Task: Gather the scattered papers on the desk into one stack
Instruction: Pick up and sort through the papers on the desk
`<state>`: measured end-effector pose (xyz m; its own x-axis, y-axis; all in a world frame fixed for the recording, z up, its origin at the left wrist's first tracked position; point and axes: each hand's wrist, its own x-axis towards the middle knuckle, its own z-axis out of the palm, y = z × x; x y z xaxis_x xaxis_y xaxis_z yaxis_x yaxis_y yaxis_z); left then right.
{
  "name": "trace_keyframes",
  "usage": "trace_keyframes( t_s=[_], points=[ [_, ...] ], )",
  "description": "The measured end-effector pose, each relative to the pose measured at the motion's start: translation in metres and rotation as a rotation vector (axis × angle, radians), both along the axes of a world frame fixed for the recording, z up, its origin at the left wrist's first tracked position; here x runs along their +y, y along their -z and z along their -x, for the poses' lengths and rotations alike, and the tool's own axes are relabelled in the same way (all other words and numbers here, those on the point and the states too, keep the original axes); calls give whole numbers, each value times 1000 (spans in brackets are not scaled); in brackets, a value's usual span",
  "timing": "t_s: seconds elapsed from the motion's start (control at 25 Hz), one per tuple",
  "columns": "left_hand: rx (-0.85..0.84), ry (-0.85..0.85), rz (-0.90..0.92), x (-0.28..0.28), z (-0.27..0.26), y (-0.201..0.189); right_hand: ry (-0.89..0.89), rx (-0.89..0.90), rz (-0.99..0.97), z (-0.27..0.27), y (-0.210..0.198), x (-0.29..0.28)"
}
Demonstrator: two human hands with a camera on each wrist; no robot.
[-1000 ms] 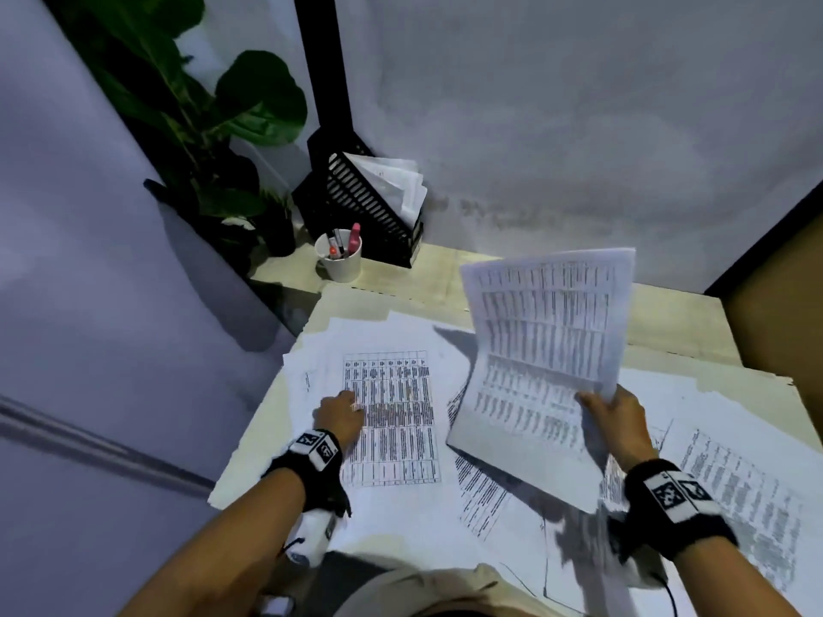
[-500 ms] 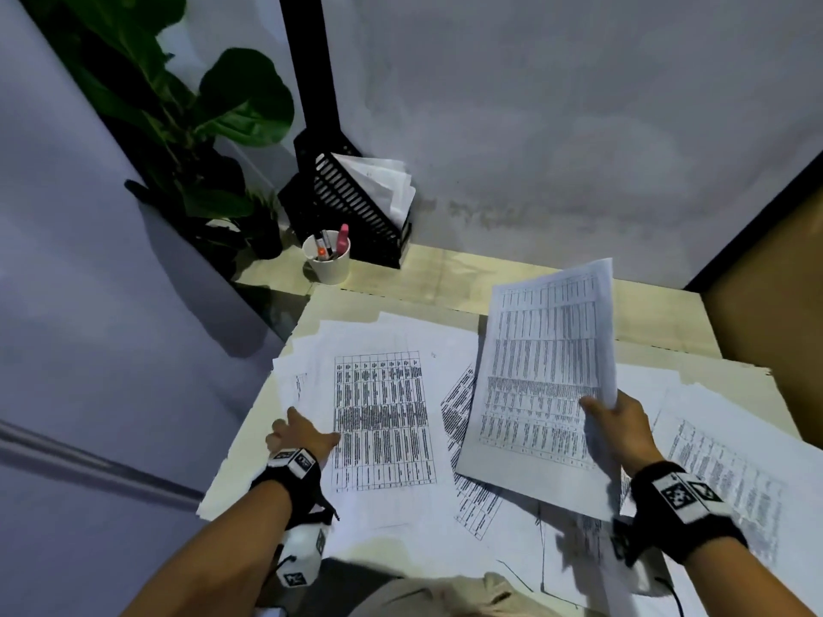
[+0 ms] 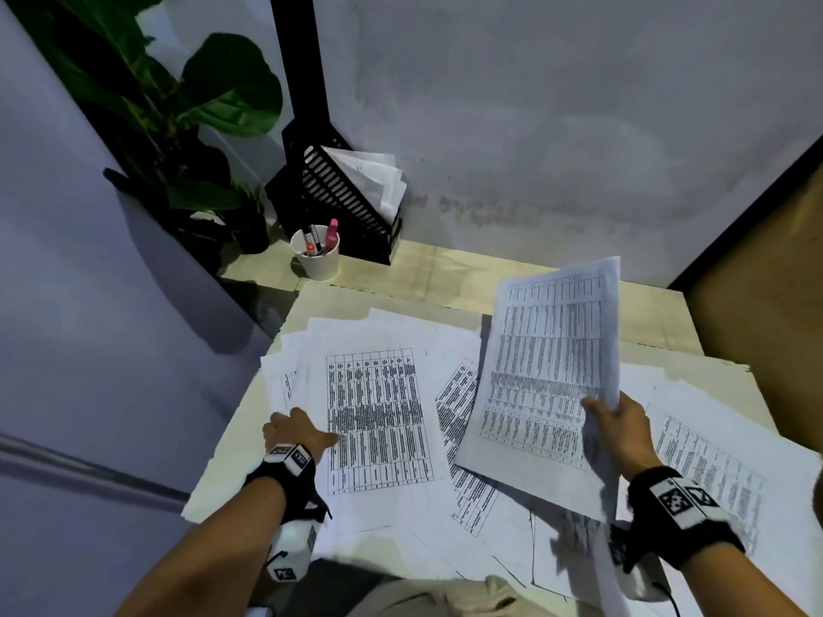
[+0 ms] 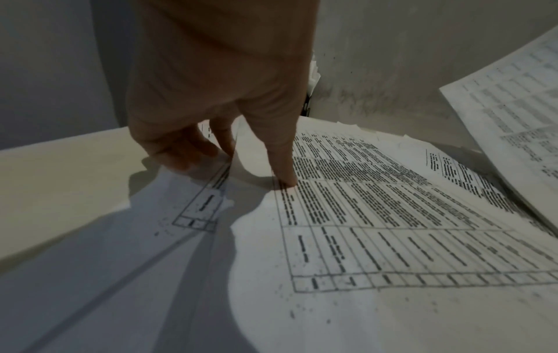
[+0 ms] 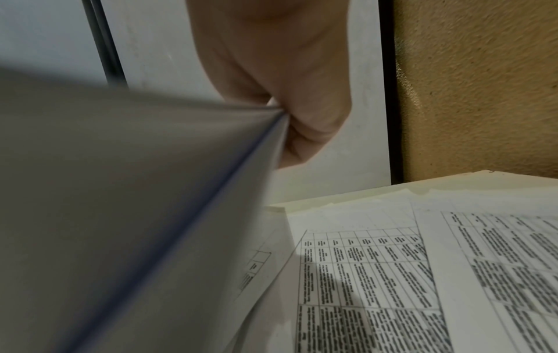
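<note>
Several printed table sheets lie scattered and overlapping on the pale desk. My left hand is at the left edge of the biggest flat sheet. In the left wrist view the thumb presses on top of that sheet while the fingers curl under its raised edge. My right hand grips a lifted bundle of sheets by its right edge, tilted above the desk. The right wrist view shows that bundle pinched in the right hand. More loose sheets lie at the right.
A black file holder with papers stands at the back left against the wall. In front of it is a white cup of pens. A leafy plant stands off the desk's left corner, and a tan panel borders the right.
My left hand slid from the top of the flat sheet to its left edge and took hold there. The bundle in my right hand came lower and shifted right.
</note>
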<state>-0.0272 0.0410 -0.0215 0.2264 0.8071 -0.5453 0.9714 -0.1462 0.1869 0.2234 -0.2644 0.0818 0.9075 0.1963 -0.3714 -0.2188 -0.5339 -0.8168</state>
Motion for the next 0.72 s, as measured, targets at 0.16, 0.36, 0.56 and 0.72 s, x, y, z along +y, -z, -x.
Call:
trace_keyframes(
  t_s=[0.16, 0.36, 0.56, 0.72],
  points=[
    [-36, -65, -13, -3, -7, -1, 15, 3, -13, -1, -4, 2],
    [-54, -73, 78, 1, -7, -1, -10, -71, 66, -10, 3, 0],
    [-418, 20, 33, -19, -4, -8, -45, -106, 95, -10, 4, -2],
    [-742, -190, 310, -22, -11, -14, -44, -132, 89, -14, 6, -5]
  ],
)
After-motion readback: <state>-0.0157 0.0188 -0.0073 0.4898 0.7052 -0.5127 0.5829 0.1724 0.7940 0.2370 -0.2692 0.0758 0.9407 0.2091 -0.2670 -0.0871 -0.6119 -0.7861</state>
